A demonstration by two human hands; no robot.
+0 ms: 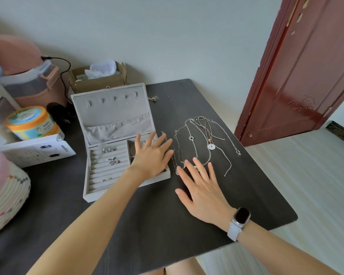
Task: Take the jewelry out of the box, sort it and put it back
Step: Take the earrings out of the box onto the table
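Observation:
A grey velvet jewelry box stands open on the dark table, its lid upright. Rings and earrings sit in the ring rolls on its left side. My left hand hovers flat with spread fingers over the box's right compartment, hiding most of a thin bangle there. Several silver necklaces lie spread on the table right of the box, one with a white round pendant. My right hand, wearing a watch, lies flat with straight fingers, its fingertips at the chains' lower ends.
Behind the box stands a cardboard box with tissue. At the left are an orange-lidded jar, a white package, a pink container and a woven basket. A red door is at the right.

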